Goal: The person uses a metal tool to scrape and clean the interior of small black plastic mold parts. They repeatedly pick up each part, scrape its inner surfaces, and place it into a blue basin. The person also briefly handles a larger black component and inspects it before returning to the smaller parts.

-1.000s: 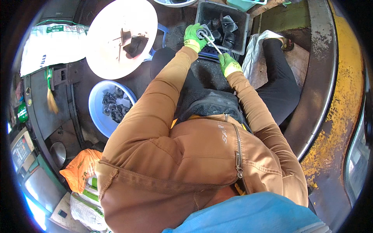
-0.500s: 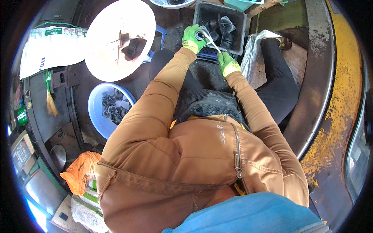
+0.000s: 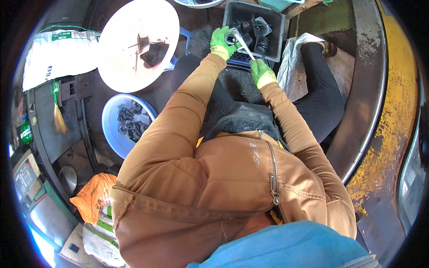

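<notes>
My left hand [image 3: 221, 43], in a green glove, is closed around a small dark part with a round opening [image 3: 230, 39], over the near left edge of a grey crate. My right hand [image 3: 262, 73], also green-gloved, grips the lower end of a long pale blade-like tool [image 3: 245, 47]. The tool slants up and left, and its far end lies against or just over the part. Its exact kind is hard to make out. Several black moulded parts [image 3: 261, 43] lie in the grey crate [image 3: 280, 42] just beyond my hands.
A large white round basin [image 3: 117, 49] at the left holds dark pieces. Below it, a light blue tub [image 3: 108, 127] contains several small black parts. A white sack [image 3: 60, 53] and an orange bag [image 3: 91, 196] are farther left. A worn yellow metal edge [image 3: 375, 147] runs along the right.
The pale tool has turned slightly, and its blade looks broader at the part. Both hands stay in nearly the same place.
</notes>
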{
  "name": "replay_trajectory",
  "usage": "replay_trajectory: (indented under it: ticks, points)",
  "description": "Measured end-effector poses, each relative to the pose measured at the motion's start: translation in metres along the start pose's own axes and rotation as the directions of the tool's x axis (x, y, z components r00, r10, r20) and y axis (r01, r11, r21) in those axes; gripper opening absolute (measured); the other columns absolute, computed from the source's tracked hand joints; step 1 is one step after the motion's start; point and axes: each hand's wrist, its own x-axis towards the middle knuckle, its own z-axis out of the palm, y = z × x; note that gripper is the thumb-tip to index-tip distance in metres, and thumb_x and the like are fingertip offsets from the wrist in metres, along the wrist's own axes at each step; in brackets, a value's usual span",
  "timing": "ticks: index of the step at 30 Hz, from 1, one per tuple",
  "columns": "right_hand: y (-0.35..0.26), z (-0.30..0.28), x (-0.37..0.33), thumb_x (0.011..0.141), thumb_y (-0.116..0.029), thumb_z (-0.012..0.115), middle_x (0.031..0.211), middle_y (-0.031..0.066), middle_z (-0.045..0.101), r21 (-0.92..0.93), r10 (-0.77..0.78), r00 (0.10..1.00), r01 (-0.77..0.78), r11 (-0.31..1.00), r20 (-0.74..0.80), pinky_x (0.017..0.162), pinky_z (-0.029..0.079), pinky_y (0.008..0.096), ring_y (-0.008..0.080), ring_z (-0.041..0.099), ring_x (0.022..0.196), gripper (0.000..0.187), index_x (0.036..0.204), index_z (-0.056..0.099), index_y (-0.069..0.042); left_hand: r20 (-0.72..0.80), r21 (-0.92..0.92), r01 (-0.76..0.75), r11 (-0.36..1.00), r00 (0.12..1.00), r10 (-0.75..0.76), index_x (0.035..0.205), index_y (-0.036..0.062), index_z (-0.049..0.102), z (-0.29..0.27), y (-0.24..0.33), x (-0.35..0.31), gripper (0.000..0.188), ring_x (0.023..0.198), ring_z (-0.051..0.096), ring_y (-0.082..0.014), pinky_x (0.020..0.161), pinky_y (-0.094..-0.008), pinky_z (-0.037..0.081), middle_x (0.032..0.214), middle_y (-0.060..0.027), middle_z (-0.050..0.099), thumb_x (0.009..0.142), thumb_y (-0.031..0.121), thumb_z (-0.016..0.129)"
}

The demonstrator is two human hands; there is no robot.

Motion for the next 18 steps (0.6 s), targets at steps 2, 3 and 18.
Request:
replay_trajectory:
  ticks: [2, 3, 18]
  points:
    - [0.001, 0.001, -0.002, 0.096, -0.042, 0.039, 0.099, 0.026, 0.062, 0.112, -0.082, 0.983, 0.101, 0.989, -0.164, 0.079, 0.045, 0.0517, 0.0466, 0.058, 0.092, 0.04, 0.103, 0.056, -0.007, -0.015, 0.026, 0.014, 1.0, 1.0, -0.014, 0.121, 0.0113, 0.057, -0.003, 0.002, -0.001, 0.079, 0.122, 0.044, -0.0369, 0.104, -0.0415, 0.037, 0.124, -0.0166, 0.053, 0.055, 0.041, 0.087]
    - [0.001, 0.002, -0.002, 0.096, -0.041, 0.039, 0.097, 0.0259, 0.062, 0.011, -0.063, 0.997, 0.064, 0.998, -0.052, 0.077, 0.045, 0.0516, 0.0463, 0.058, 0.09, 0.039, 0.102, 0.056, -0.007, 0.06, -0.005, 0.039, 0.999, 0.997, -0.038, 0.123, 0.0107, 0.055, -0.004, 0.002, 0.003, 0.081, 0.123, 0.043, -0.0367, 0.106, -0.0409, 0.035, 0.129, -0.0162, 0.051, 0.055, 0.04, 0.087]
    - [-0.005, -0.019, -0.008, 0.095, -0.041, 0.039, 0.095, 0.0256, 0.063, -0.038, -0.021, 1.0, 0.021, 0.999, 0.017, 0.08, 0.045, 0.0501, 0.0444, 0.059, 0.092, 0.038, 0.102, 0.057, -0.007, 0.004, 0.104, -0.1, 0.99, 0.995, 0.101, 0.116, 0.0096, 0.06, 0.005, -0.008, 0.003, 0.076, 0.12, 0.046, -0.035, 0.104, -0.043, 0.037, 0.123, -0.0107, 0.057, 0.053, 0.041, 0.086]
